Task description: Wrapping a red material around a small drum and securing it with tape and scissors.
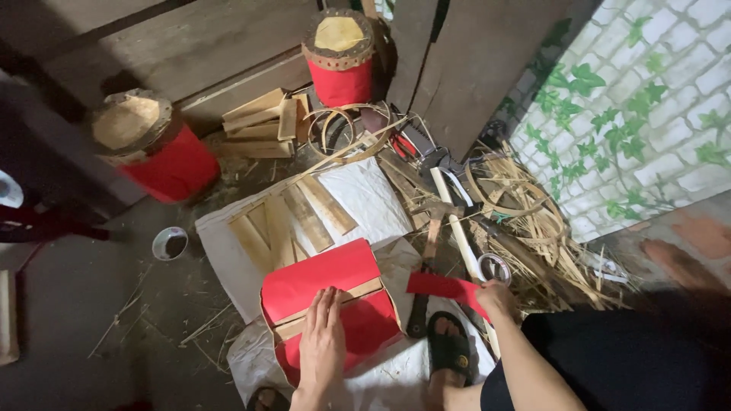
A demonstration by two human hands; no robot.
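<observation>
Below, left hand [322, 342] flat on glossy red paper-covered drum [329, 304].

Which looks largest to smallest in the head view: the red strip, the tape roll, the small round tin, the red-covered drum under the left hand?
1. Red-covered drum
2. Red strip
3. Small round tin and tape roll: look alike, unranked.

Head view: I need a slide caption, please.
Left hand presses on a red-covered drum; right hand holds a red strip.
</observation>
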